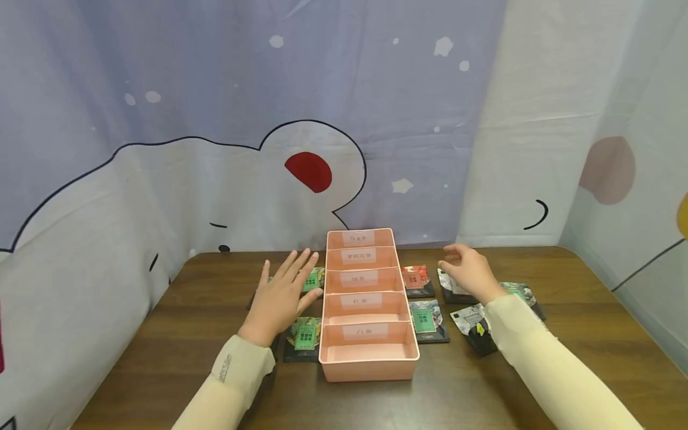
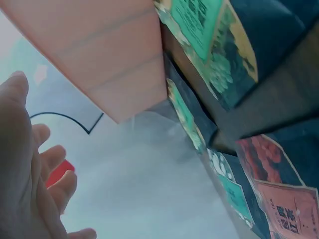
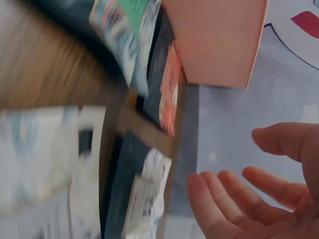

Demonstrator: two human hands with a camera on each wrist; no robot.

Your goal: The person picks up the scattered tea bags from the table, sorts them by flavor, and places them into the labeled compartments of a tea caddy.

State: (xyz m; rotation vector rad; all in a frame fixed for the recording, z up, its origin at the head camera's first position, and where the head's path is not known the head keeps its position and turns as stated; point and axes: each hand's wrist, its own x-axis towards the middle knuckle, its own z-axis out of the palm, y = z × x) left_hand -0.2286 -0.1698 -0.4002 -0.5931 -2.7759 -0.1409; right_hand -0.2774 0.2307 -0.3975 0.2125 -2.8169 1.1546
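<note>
My left hand (image 1: 282, 295), fingers straight and spread, hovers over packets just left of a pink divided box (image 1: 369, 371). Below it lie a green-labelled packet (image 1: 304, 337) in front and another green-labelled packet (image 1: 313, 279) behind. The left wrist view also shows a red-labelled packet (image 2: 286, 199), mostly hidden from the head view by that hand. My right hand (image 1: 472, 273) is raised right of the box, fingers loosely bent with nothing between them. Close beneath it is a dark packet with a white label (image 1: 451, 283); a white-and-black packet (image 1: 473, 325) lies nearer the wrist.
The box holds several compartments in a row, each with a white paper label (image 1: 365, 331). Along its right side lie a red packet (image 1: 415, 279) and a green-labelled packet (image 1: 426, 320). Another packet (image 1: 524, 292) sits beyond the right wrist. A patterned curtain (image 1: 419, 119) hangs behind the wooden table (image 1: 430, 394).
</note>
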